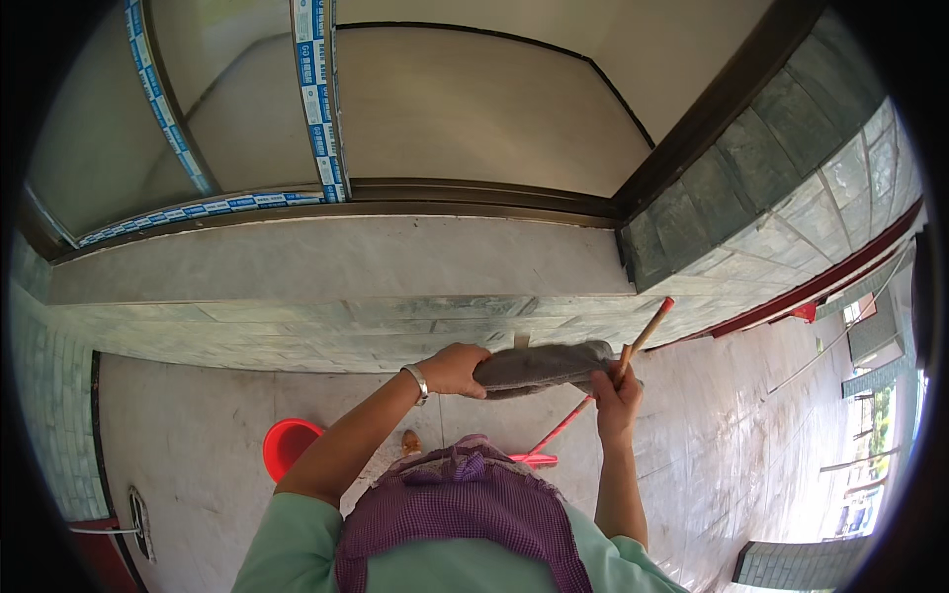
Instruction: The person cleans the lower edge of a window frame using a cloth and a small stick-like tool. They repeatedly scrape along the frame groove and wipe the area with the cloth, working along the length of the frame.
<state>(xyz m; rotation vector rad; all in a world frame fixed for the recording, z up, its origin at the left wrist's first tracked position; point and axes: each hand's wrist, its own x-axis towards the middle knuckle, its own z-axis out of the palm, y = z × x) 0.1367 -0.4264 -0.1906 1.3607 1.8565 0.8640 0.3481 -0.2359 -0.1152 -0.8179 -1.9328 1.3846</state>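
A folded dark grey cloth (545, 368) stretches between my two hands, in front of the low tiled wall. My left hand (454, 370) pinches its left end, thumb below and fingers on top. Its right end is gripped by my right hand (617, 393), which also has a thin wooden stick (625, 359) in its grasp. A pole with a red tip (652, 322) slants past that hand. Below, a red-striped handle (560, 428) runs down to a red broom or squeegee head (535, 459), partly hidden by my apron. Whether pole and handle are one piece, I cannot tell.
A pale stone ledge (348, 259) lies ahead under a dark-framed window (482, 199) with blue-and-white protective tape (315, 89). A red bucket (291, 445) stands on the floor at left. Further left is a flat mop (141, 522). A grey tiled pillar (712, 200) rises at right.
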